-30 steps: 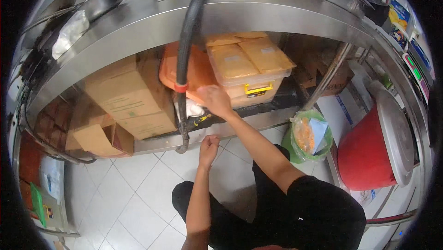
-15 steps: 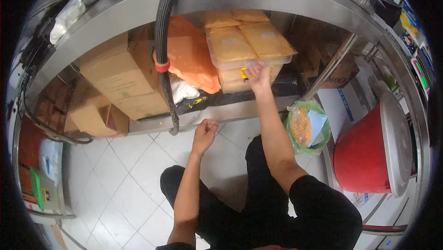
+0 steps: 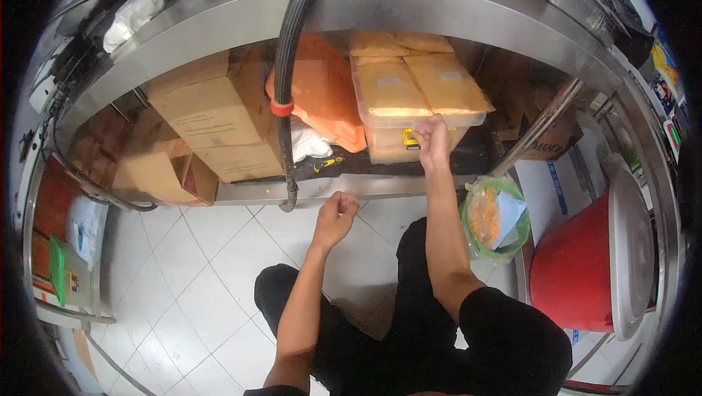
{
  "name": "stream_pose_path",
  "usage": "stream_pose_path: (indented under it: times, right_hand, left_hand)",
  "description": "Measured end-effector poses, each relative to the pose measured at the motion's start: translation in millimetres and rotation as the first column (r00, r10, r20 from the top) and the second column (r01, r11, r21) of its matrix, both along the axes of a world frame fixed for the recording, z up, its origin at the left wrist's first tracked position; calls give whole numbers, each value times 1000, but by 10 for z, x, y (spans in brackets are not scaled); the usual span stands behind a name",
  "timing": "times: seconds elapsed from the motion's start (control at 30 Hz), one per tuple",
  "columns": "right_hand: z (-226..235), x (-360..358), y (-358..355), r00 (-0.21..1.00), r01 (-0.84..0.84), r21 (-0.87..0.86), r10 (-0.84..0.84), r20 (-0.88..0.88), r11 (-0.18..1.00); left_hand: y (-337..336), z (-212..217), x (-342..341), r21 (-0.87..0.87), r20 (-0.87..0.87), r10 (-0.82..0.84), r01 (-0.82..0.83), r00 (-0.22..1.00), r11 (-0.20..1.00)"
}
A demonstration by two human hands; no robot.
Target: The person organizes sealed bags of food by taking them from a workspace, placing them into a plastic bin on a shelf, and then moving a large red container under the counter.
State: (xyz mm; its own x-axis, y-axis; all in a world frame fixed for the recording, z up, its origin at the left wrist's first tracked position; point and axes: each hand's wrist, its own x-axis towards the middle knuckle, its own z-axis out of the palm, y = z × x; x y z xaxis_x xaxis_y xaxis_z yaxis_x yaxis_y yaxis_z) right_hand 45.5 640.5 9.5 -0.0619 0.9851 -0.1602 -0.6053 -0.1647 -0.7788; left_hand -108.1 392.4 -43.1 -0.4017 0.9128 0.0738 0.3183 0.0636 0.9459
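While you crouch at the shelf: your right hand (image 3: pixel 431 136) is closed on the front rim of the clear plastic tub (image 3: pixel 417 103), right at its yellow latch (image 3: pixel 411 138).
Tub position: it sits on the lower shelf (image 3: pixel 329 187) under the steel tabletop (image 3: pixel 409 1), just beside an orange bag (image 3: pixel 322 96) on its left, with cardboard boxes (image 3: pixel 208 114) further left.
Left hand: your left hand (image 3: pixel 335 215) is curled into a loose fist, holding nothing, hovering in front of the shelf edge and apart from it.
Grip advice: one hand on a single latch will likely tilt a full tub; bring the free hand to the other front corner, so the load stays level.
Pull path: draw it straight toward you, low along the shelf, since the tabletop edge hangs close above the lid.
Watch for: the black hose (image 3: pixel 287 89) hangs down just left of the bag, and a shelf leg stands to the tub's right; keep clear of both.
Landing spot: the tiled floor (image 3: pixel 190 272) by your knees looks open; a green bag (image 3: pixel 493 217) and a red bucket (image 3: pixel 578 272) stand to your right.
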Motion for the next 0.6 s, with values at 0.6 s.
stream_pose_path:
  times: [0.6]
  right_hand:
    - [317, 443, -756, 991, -121, -150, 128, 42, 981]
  left_hand:
    - [311, -222, 150, 5, 56, -126, 126, 990, 992]
